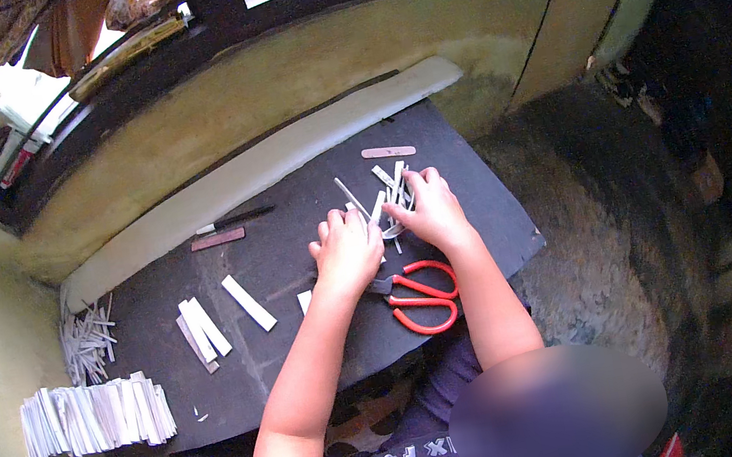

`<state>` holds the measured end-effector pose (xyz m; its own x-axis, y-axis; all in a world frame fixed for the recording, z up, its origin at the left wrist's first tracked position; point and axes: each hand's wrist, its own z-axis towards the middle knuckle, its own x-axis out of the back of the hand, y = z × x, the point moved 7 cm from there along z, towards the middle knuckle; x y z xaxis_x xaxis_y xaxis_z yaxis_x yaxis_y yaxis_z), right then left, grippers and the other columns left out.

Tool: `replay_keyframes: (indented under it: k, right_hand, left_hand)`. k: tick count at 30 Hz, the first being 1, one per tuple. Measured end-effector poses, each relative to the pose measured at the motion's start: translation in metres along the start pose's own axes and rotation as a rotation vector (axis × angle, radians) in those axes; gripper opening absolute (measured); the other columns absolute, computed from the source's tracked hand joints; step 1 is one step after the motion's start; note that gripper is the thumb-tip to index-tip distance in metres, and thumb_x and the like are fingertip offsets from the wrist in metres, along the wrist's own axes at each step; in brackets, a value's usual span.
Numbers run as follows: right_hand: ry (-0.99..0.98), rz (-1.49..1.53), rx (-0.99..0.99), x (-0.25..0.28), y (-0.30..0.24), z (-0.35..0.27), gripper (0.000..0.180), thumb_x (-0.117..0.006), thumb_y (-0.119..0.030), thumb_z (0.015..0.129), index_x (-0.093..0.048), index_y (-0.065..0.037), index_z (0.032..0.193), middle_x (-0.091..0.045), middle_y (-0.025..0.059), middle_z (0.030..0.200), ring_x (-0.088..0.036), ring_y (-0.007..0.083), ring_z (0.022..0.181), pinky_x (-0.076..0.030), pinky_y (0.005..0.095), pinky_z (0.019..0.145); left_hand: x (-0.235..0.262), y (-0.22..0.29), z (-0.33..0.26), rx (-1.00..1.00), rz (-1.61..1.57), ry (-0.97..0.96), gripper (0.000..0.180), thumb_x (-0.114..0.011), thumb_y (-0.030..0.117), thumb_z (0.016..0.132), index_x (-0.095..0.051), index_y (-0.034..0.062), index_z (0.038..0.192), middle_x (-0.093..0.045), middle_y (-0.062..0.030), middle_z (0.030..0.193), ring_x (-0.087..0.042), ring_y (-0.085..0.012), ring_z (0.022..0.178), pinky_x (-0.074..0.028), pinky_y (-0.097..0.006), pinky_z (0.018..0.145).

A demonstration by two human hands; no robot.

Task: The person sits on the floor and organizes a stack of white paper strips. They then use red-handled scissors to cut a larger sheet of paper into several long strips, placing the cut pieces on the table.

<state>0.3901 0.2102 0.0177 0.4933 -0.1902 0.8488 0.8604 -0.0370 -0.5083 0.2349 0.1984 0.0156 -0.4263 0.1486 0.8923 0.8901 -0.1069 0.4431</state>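
Observation:
My left hand (347, 243) and my right hand (429, 208) come together over the dark table, fingers curled inward. Between their fingertips is a short white strip (377, 206), and both hands seem to pinch it; the exact grip is partly hidden. Just beyond the fingers lies a loose heap of narrow white strips (393, 175), some crossing each other. Below my hands rests a pair of scissors (426, 298) with red looped handles, its blades partly covered by my left wrist. A flat pinkish stick (388, 152) lies past the heap.
Left on the dark table (294, 260) are wider white strips (249, 303), a brownish flat piece (218, 239) and a slim black tool (243, 218). A bundled row of strips (97, 416) and thin offcuts (89, 341) sit by the wall. A long white slab (269, 172) lines the back.

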Motion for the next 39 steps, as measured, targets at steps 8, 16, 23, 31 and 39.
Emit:
replay_keyframes:
  k: [8,16,23,31,39]
  right_hand:
    - [-0.090,0.268,0.263,-0.004,-0.015,-0.001,0.036,-0.063,-0.014,0.075,-0.058,-0.003,0.109,-0.055,0.0155,0.104,-0.055,0.0313,0.099,-0.046,0.0389,0.086]
    - [-0.144,0.497,0.192,-0.009,-0.027,-0.011,0.035,-0.064,-0.015,0.075,-0.059,0.004,0.104,-0.058,0.0182,0.104,-0.059,0.0333,0.094,-0.047,0.0356,0.084]
    - [-0.111,0.313,0.153,-0.010,-0.037,-0.024,0.043,-0.066,-0.017,0.074,-0.056,0.004,0.111,-0.052,0.0175,0.116,-0.053,0.0317,0.108,-0.043,0.0369,0.092]
    - [-0.065,0.209,0.185,-0.013,-0.047,-0.027,0.045,-0.063,-0.006,0.072,-0.051,0.000,0.115,-0.052,0.0195,0.112,-0.053,0.0374,0.103,-0.044,0.0411,0.089]
    - [0.053,0.360,0.199,-0.016,-0.040,-0.020,0.038,-0.060,0.000,0.071,-0.055,0.002,0.109,-0.059,0.0201,0.101,-0.058,0.0355,0.095,-0.047,0.0381,0.084]
  left_hand:
    - [-0.007,0.001,0.006,-0.162,-0.362,0.207,0.050,-0.058,0.019,0.082,-0.044,-0.0080,0.121,-0.048,-0.0239,0.115,-0.051,-0.0376,0.106,-0.042,-0.040,0.092]
    - [-0.010,-0.007,0.012,-0.128,-0.584,0.202,0.041,-0.051,0.014,0.084,-0.049,-0.0100,0.118,-0.054,-0.0260,0.109,-0.057,-0.0362,0.100,-0.045,-0.038,0.088]
    - [-0.006,-0.014,0.016,-0.099,-0.548,0.131,0.027,-0.054,0.015,0.082,-0.063,-0.0003,0.103,-0.065,-0.0190,0.092,-0.064,-0.0300,0.086,-0.049,-0.035,0.077]
    - [-0.005,-0.019,0.016,-0.042,-0.642,0.121,0.025,-0.061,0.015,0.078,-0.065,-0.0022,0.096,-0.067,-0.0175,0.085,-0.067,-0.0236,0.077,-0.051,-0.032,0.071]
    - [-0.022,-0.021,0.023,-0.081,-0.805,0.030,0.026,-0.055,0.010,0.086,-0.058,-0.0041,0.107,-0.066,-0.0143,0.092,-0.065,-0.0187,0.080,-0.052,-0.030,0.068]
